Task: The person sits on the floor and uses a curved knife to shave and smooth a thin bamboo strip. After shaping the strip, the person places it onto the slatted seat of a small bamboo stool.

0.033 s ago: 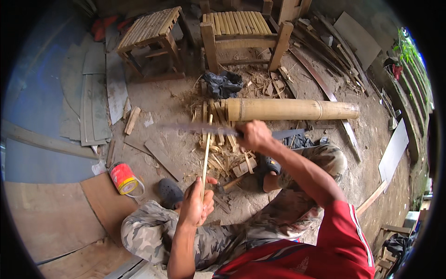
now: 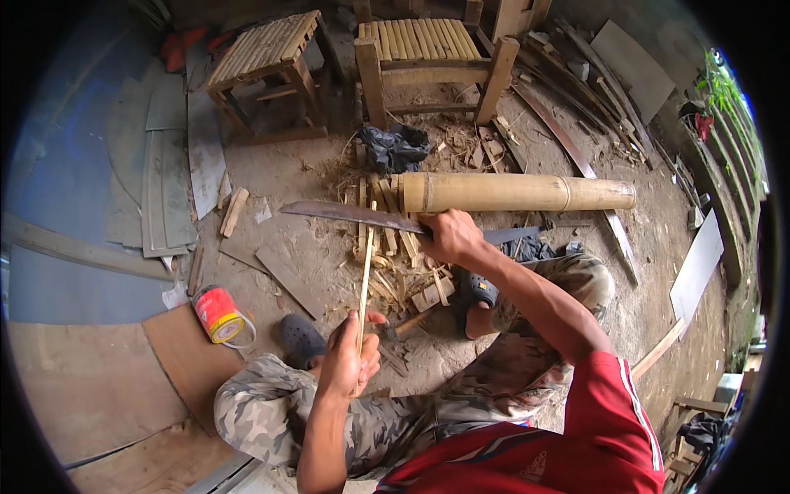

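Observation:
My right hand is closed round the handle of a long, dark machete, its blade reaching out to the left. My left hand grips a thin, pale bamboo strip that stands out away from me. The blade crosses the strip close to its far tip; whether they touch I cannot tell. Just beyond my right hand lies a thick bamboo pole. Split bamboo pieces and shavings are piled below the blade. A wooden-handled tool rests on the ground between my feet, its head partly hidden.
Two bamboo-topped stools stand at the back. A black plastic bag lies before them. At left are a red can and grey sheets. Scrap wood is heaped at the far right.
The machete blade, smeared by motion just before, now shows sharply across the strip. My right hand has shifted very slightly; my left hand and the strip look the same.

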{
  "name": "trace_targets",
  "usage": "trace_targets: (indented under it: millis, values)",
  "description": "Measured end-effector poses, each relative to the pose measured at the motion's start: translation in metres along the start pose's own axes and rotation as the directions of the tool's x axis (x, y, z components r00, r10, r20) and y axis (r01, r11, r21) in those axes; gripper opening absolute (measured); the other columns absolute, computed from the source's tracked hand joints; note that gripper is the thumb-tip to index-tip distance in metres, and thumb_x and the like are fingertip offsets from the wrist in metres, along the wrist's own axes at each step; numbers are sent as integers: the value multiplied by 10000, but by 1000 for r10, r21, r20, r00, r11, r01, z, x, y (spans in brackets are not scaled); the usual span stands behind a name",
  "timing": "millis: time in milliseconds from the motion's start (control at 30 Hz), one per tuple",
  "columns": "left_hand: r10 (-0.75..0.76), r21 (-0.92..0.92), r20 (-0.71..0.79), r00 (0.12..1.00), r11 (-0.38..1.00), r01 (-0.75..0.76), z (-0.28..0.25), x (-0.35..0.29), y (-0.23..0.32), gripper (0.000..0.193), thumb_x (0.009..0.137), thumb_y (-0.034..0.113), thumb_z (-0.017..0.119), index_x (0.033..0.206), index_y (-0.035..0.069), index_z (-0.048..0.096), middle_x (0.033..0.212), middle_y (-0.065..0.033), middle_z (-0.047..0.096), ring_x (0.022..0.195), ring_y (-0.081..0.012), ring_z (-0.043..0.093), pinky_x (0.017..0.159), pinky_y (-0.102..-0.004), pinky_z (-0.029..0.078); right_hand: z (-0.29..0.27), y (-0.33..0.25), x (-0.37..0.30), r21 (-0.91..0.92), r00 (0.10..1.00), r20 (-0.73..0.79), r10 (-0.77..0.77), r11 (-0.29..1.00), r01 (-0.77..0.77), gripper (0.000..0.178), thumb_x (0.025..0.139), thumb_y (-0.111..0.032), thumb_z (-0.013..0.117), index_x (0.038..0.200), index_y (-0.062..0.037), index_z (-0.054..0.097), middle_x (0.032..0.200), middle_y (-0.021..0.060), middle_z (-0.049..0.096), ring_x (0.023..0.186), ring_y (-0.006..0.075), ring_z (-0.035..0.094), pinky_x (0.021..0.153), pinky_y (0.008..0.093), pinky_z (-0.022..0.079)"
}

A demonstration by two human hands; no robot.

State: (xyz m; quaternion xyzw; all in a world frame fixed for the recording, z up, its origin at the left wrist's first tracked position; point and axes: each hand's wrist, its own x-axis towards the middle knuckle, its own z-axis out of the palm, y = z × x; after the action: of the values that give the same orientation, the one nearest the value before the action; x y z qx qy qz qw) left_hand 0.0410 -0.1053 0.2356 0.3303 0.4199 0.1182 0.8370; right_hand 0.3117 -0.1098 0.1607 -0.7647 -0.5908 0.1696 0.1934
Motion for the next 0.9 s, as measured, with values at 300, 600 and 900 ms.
trace_targets:
  millis: [300,600,900]
  values:
    - [75,72,-8,997,995,-74,-1,1,9,445,1076,403,277,1102,41,535,492,45,290,354,-59,233,339,-222,225,-12,51,28,-64,960,-137,246,964,-256,260,908,-254,503,863,-104,709,703,128,698,639,277,688,606,439,565]
    - [191,305,-108,976,940,-151,-2,6,-2,437,1069,415,329,1056,57,580,528,53,357,402,-41,298,351,-228,250,-20,-37,-28,-41,984,-55,-168,985,165,125,760,-204,640,830,-110,683,625,147,647,559,363,637,547,461,515]
    - [203,403,-114,973,904,-141,10,-1,1,404,1071,366,348,1058,41,588,535,54,358,421,-39,305,362,-227,260,-9,-12,-8,-21,993,-97,-74,997,72,127,749,-185,639,839,-114,694,613,100,649,487,299,610,471,433,499]
